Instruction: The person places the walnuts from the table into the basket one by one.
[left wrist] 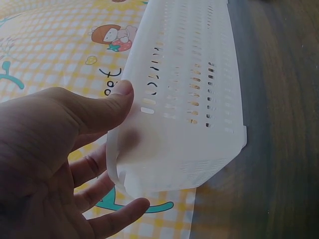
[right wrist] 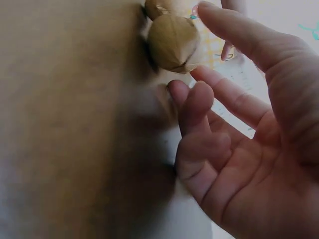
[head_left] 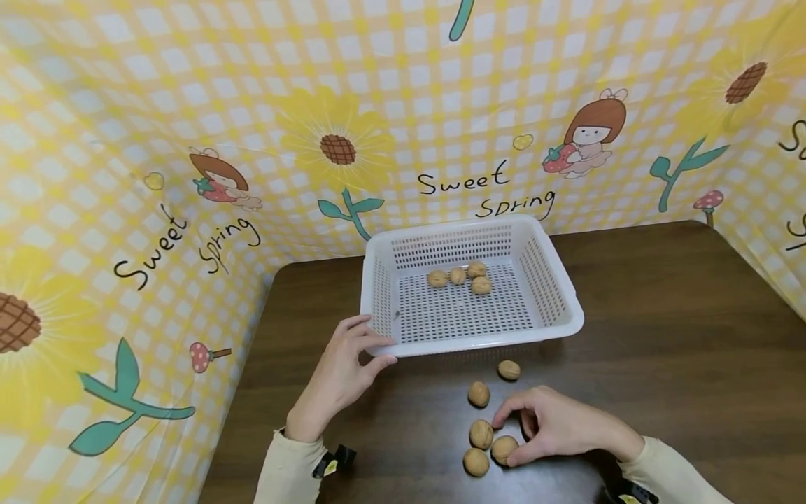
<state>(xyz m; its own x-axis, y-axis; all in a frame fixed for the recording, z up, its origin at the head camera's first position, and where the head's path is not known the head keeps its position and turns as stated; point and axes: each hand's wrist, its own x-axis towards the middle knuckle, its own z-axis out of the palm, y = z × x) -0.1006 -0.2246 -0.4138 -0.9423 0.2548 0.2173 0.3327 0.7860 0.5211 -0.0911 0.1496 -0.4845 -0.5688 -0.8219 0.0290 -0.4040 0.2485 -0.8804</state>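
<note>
My left hand (head_left: 343,360) grips the near left corner of a white perforated plastic basket (head_left: 478,344). In the left wrist view its thumb (left wrist: 122,92) lies against the outside wall, with other fingers around the rim. My right hand (head_left: 557,423) has thumb and index fingertips at a walnut (head_left: 504,450) on the table, pinching it from two sides. The right wrist view shows that walnut (right wrist: 173,42) between those fingertips, the remaining fingers curled toward the palm. Beside it lie a walnut (head_left: 481,434) and another walnut (head_left: 476,462), close together.
Several walnuts (head_left: 457,276) sit inside the basket toward its back. Two more, a walnut (head_left: 478,394) and a walnut (head_left: 508,370), lie between the right hand and the basket. A yellow checked cloth (head_left: 403,91) hangs behind and beside the dark wooden table (head_left: 661,315).
</note>
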